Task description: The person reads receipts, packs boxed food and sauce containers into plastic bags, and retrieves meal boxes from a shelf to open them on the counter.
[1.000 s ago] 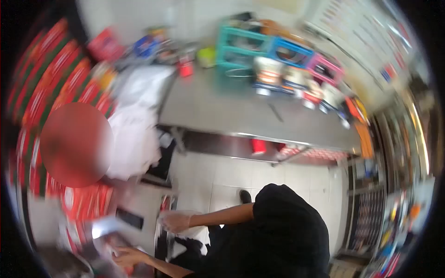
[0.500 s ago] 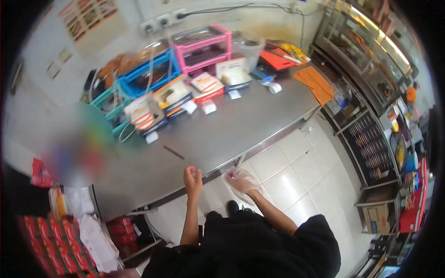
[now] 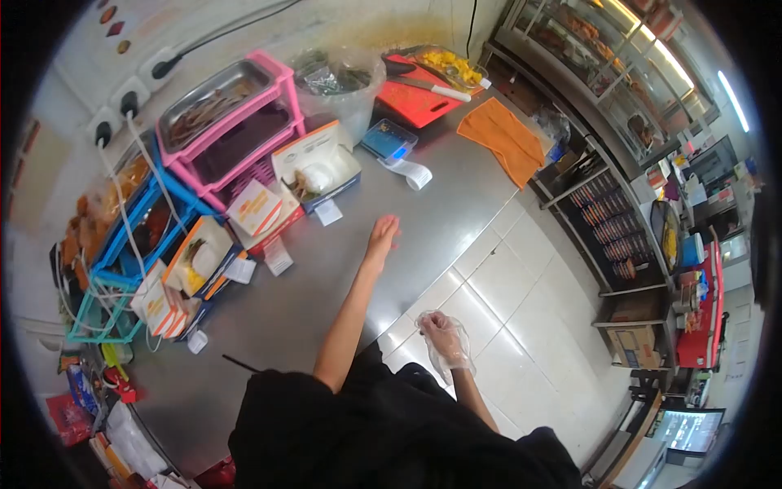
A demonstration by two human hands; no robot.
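Observation:
My left hand (image 3: 383, 236) is bare and stretched out above the steel table (image 3: 326, 269), its fingers loosely bent and a little apart, with nothing seen in it. Beyond it are an open food box (image 3: 338, 189) with white contents, a paper slip (image 3: 328, 213) and a small blue scale or printer-like device (image 3: 387, 140) with a curl of paper strip (image 3: 412, 174). My right hand (image 3: 444, 336), in a clear plastic glove (image 3: 463, 350), hangs over the floor beside the table edge. Its fingers are pinched together; what they hold, if anything, I cannot make out.
More boxes (image 3: 195, 259) stand along the left, before pink (image 3: 259, 138) and blue racks (image 3: 130, 228). A knife (image 3: 432, 85) lies on a red board (image 3: 417, 99) at the back. An orange cloth (image 3: 507, 140) hangs near the table's right end. A glass display case (image 3: 586, 65) stands beyond.
The view has turned and moved to the right along the table. My left hand has reached further over the tabletop; my gloved right hand stays low beside the edge.

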